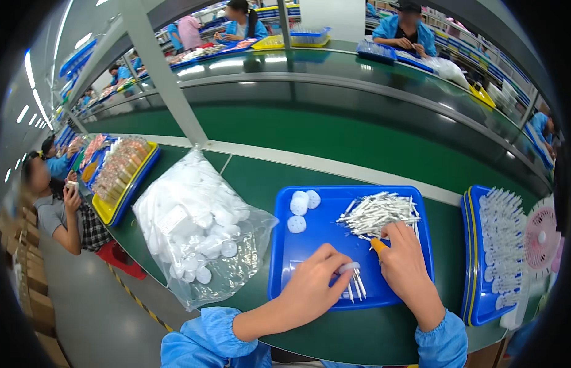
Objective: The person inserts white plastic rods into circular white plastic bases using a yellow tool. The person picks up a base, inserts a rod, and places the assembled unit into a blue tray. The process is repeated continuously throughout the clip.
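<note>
My left hand (316, 276) is closed on a small round translucent white plastic disc (348, 267), tilted over the front part of a blue tray (365, 297). Several thin white sticks (358, 286) hang down from that disc. My right hand (403, 260) is at the near edge of a loose pile of white sticks (378, 211) in the tray. Its fingers are curled downward and an orange finger cover shows on one; what lies between the fingertips is hidden. A few loose white discs (297, 224) lie at the tray's far left.
A clear bag of white discs (193, 221) lies left of the tray. Stacked blue and yellow trays (475, 288) with upright stick assemblies stand at right, beside a pink fan (541, 236). Another filled tray (119, 178) is far left. Co-workers sit beyond the green conveyor (285, 129).
</note>
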